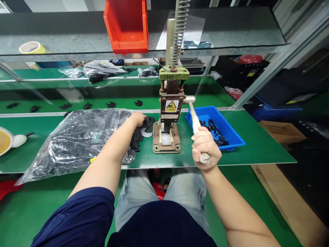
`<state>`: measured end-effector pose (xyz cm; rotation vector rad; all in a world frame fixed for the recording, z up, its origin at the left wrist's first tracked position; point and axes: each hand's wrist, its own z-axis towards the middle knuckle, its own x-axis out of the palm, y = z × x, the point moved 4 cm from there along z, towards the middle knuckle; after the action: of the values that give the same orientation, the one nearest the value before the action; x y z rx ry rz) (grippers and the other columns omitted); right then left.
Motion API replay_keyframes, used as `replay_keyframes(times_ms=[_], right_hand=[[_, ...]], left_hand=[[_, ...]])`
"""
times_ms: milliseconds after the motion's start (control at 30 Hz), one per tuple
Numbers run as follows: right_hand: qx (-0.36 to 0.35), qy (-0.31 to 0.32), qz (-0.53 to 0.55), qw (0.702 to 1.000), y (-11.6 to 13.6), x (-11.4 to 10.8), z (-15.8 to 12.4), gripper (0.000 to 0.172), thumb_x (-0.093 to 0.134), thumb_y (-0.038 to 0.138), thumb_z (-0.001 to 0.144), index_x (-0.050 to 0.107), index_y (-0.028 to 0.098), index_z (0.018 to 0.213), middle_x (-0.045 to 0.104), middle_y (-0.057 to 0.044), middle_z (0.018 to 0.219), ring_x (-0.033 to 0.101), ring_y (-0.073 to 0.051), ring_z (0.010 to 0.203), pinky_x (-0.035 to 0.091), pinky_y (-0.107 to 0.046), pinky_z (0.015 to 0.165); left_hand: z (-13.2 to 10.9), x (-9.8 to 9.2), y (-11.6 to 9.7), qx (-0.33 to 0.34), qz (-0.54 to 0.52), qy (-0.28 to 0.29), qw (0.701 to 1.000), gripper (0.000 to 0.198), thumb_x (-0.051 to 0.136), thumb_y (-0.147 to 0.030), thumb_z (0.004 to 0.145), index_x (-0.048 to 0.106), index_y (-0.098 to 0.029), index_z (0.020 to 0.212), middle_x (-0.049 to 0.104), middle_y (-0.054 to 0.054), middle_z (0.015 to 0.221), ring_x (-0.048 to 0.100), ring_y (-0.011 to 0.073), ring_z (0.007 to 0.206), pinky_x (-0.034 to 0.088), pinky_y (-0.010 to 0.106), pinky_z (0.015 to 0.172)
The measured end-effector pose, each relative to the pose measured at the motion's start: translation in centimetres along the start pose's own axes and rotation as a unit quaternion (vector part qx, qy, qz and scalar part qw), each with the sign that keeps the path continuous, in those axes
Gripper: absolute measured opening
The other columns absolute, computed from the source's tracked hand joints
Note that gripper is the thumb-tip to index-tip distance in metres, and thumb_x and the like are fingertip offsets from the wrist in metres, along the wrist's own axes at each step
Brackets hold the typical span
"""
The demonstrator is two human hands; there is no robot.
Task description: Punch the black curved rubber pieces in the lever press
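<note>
My left hand [138, 119] reaches to the pile of black curved parts [135, 140] that spill from the mouth of a clear plastic bag [84, 139]. Its fingers are curled at a black curved part [150, 120] on top; the fingertips are partly hidden. One lighter grey curved piece [146, 132] lies just below. My right hand [206, 146] is wrapped around the taped lever [194, 118] of a hand press [170, 103]. The lever points down toward me. Under the press head, a pale block [166, 139] sits on the base, with no black part visible on it.
Right of the press stands a blue bin [228, 132] with black pieces inside. Several black parts [111, 104] lie in a row on the green surface behind. An orange bin [127, 27] and a tape roll [32, 47] are on the shelf. A fan-like object [10, 140] lies far left.
</note>
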<state>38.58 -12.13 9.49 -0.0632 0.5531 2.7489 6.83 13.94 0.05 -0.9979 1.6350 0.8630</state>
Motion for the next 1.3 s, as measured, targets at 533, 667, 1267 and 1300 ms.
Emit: replay_keyframes(times_ms=[533,667,1267,1300], right_hand=[[0.005,-0.002,0.009,1.000,0.1,0.3,0.1,0.018,0.071,0.034,0.089,0.059,0.032,0.075,0.066,0.004,0.068,0.072,-0.022,0.084,0.056,-0.059,0.113],[0.006,0.001,0.019,1.000,0.1,0.3,0.0,0.020,0.074,0.034,0.089,0.060,0.031,0.075,0.067,0.004,0.069,0.072,-0.021,0.085,0.053,-0.060,0.116],[-0.029,-0.002,0.028,0.999,0.5,0.5,0.6,0.019,0.071,0.029,0.088,0.058,0.027,0.075,0.065,0.006,0.070,0.072,-0.017,0.084,0.058,-0.057,0.112],[-0.026,-0.002,0.025,0.999,0.5,0.5,0.6,0.019,0.071,0.029,0.088,0.058,0.027,0.075,0.065,0.006,0.070,0.072,-0.017,0.084,0.058,-0.057,0.112]], left_hand=[[-7.9,-0.8,-2.2,-0.058,-0.372,-0.121,0.918,0.025,0.069,-0.042,0.095,0.052,-0.024,0.093,0.067,0.000,0.069,0.063,0.0187,0.063,0.045,0.030,0.064],[-9.9,0.8,-5.3,-0.058,-0.501,-0.123,0.854,0.046,0.084,-0.050,0.083,0.046,-0.023,0.076,0.056,-0.004,0.062,0.050,0.0119,0.056,0.034,0.026,0.055],[-7.4,2.3,-12.1,-0.130,-0.711,-0.044,0.690,0.032,0.087,-0.025,0.091,0.058,-0.017,0.081,0.065,-0.001,0.064,0.066,0.0103,0.052,0.056,0.020,0.053],[-7.2,2.2,-12.2,-0.130,-0.697,-0.032,0.705,0.032,0.085,-0.025,0.093,0.057,-0.017,0.081,0.064,-0.001,0.062,0.066,0.0106,0.051,0.054,0.019,0.051]])
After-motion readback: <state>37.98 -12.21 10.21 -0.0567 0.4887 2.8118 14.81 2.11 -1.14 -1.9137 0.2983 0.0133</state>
